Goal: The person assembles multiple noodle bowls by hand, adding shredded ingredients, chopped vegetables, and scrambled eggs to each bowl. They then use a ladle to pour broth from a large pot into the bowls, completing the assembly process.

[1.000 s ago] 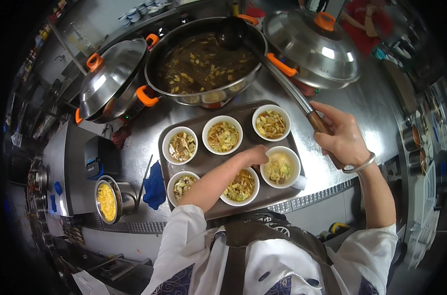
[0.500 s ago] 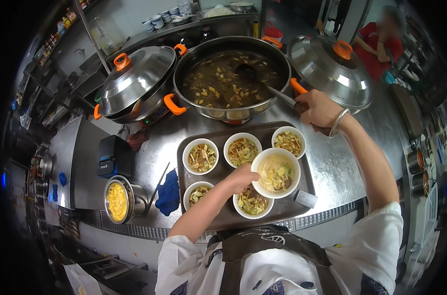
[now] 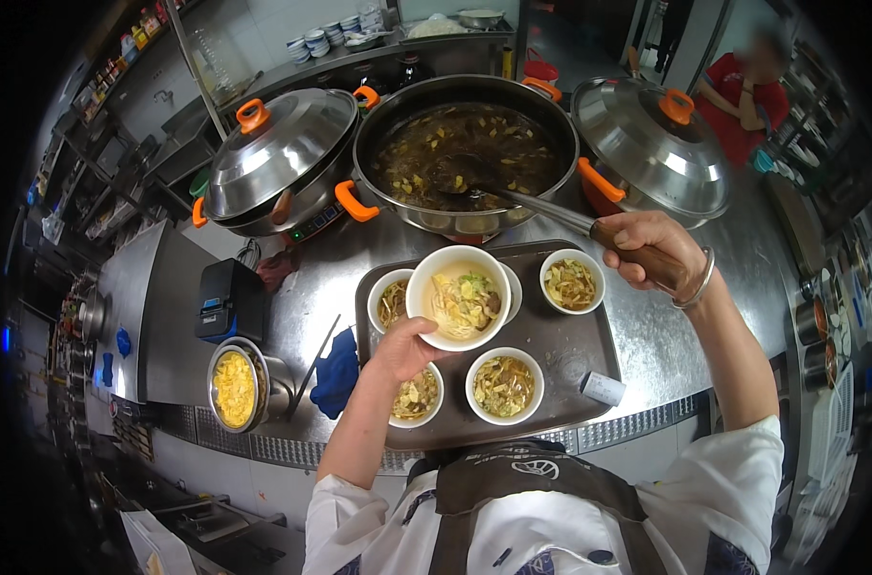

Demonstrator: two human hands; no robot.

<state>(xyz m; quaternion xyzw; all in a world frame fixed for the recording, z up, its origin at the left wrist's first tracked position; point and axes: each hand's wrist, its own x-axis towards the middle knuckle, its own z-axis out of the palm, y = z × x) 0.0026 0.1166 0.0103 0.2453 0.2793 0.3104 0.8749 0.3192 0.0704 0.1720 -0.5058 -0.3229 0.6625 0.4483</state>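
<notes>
My left hand [image 3: 404, 353] grips the rim of a white bowl [image 3: 424, 307] with pale noodles, chopped greens and bits of meat in it. The bowl is raised over the brown tray [image 3: 551, 350], hiding part of the bowls behind it. My right hand [image 3: 654, 251] is closed round the wooden handle of a ladle [image 3: 541, 207]. The ladle's head is down in the dark broth of a wide steel pot [image 3: 361, 163] with orange handles. Several filled bowls stand on the tray, among them a back right bowl [image 3: 572, 282] and a front bowl [image 3: 504, 386].
Lidded pots flank the broth pot, with a left lid [image 3: 283, 158] and a right lid [image 3: 652, 134]. A steel container of yellow food [image 3: 234, 388], a blue cloth [image 3: 335, 374] and a black device [image 3: 228, 300] lie left. A paper roll [image 3: 603, 388] rests on the tray. Another person [image 3: 743, 101] stands back right.
My left hand has carried its bowl left and away from me, toward the pot. The ladle's head has shifted left and nearer in the broth, while my right hand has moved slightly right and nearer.
</notes>
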